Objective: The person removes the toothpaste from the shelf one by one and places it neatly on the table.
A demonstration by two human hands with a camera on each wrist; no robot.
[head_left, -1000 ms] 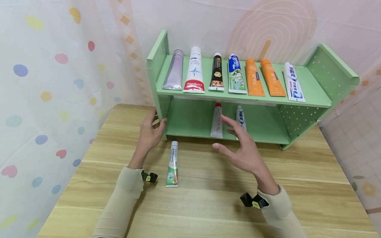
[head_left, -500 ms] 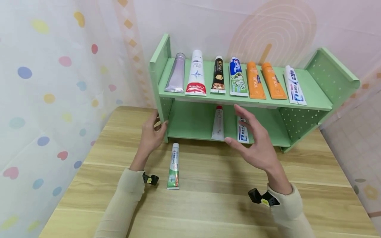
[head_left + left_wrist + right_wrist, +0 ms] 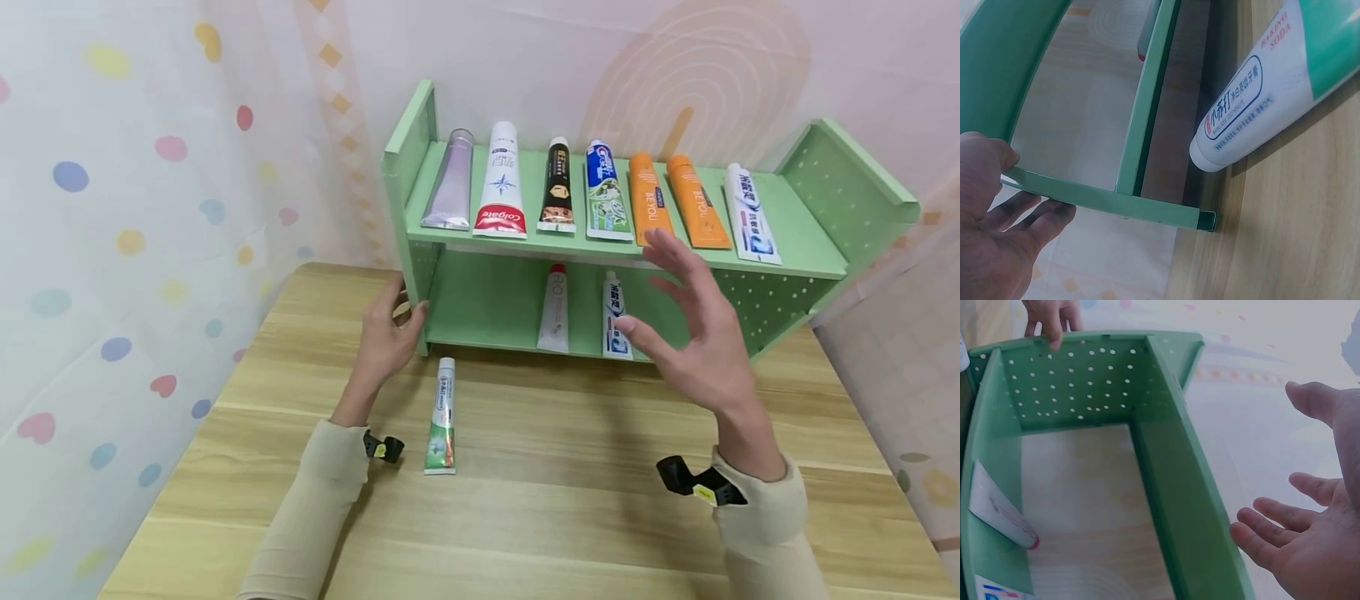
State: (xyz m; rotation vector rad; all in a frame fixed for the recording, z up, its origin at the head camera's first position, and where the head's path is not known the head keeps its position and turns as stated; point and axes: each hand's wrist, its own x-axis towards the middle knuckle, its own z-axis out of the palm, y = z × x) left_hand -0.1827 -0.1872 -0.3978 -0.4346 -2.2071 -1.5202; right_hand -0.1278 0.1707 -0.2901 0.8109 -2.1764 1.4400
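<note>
My left hand [image 3: 390, 333] pinches the front edge of the left side panel of a green two-tier shelf [image 3: 487, 296], thumb on one face and fingers on the other, as the left wrist view shows. In front of the shelf's right half, my right hand [image 3: 708, 342] is raised with spread fingers and holds nothing. On the lower tier lie a pale red-capped tube [image 3: 555, 312] and a white-and-blue toothpaste tube [image 3: 611, 298], which the right thumb partly overlaps in the head view. A white-and-green baking soda toothpaste tube [image 3: 1272, 94] lies on the table near the left hand.
Along the upper tier lie several tubes: a lilac one [image 3: 452, 183], a Colgate tube [image 3: 501, 183], a black one [image 3: 558, 183], a blue-green one [image 3: 607, 192], two orange ones [image 3: 699, 204] and a white-and-blue one [image 3: 752, 217]. A patterned curtain [image 3: 150, 292] hangs behind the wooden table [image 3: 525, 517].
My right hand has moved to the right, from in front of the two lower tubes to the shelf's right half, fingers staying spread. The left hand keeps its grip on the side panel.
</note>
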